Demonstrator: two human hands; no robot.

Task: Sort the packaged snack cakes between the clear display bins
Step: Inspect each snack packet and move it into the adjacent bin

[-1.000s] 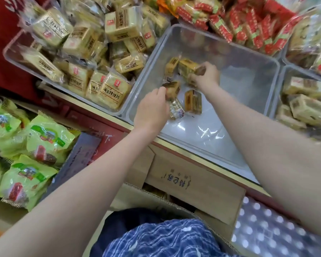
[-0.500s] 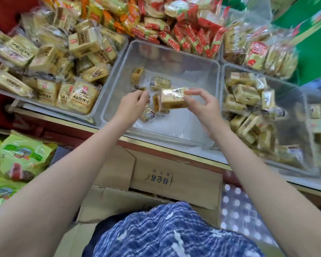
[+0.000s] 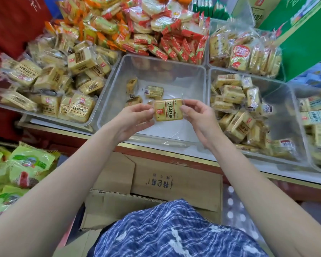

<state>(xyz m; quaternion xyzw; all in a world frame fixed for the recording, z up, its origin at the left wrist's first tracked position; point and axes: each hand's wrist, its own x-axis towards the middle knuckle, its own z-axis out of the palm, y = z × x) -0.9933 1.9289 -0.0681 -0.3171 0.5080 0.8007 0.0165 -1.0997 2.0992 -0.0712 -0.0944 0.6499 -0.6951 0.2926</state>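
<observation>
Head view: one yellow snack cake packet (image 3: 168, 109), held above the near-empty middle bin (image 3: 202, 75), pinched at its two ends by left hand (image 3: 135, 117) and right hand (image 3: 198, 115); probably light, soft-wrapped, crinkly and slippery film, crushable inside, best held by the edges.

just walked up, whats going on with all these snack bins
A person is sorting packaged snacks at a shop display. Both hands hold one yellow packaged snack cake above the nearly empty middle clear bin: the left hand grips its left edge, the right hand pinches its right edge. A few similar packs lie in that bin; the left bin and right bin hold many.
</observation>
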